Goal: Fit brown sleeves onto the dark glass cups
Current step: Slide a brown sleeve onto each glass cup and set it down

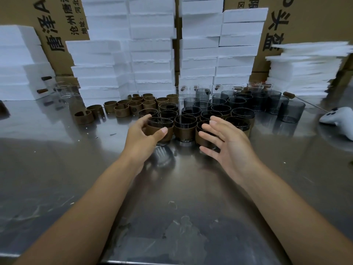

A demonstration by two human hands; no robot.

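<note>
While upright, brown-sleeved dark cup (160,122)

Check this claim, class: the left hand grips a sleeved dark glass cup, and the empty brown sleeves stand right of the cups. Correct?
No. The head view shows the empty brown sleeves standing left of the cups; the left hand grips a sleeved dark glass cup.

Brown sleeves (122,109) wrap dark smoky-grey glass cups (236,104) on a shiny silver-grey surface (172,188), clear glasses (181,91) stand before white foam blocks (152,44), tan cardboard boxes (305,20) carry black printed characters, and a white controller (338,119) lies at right.
</note>
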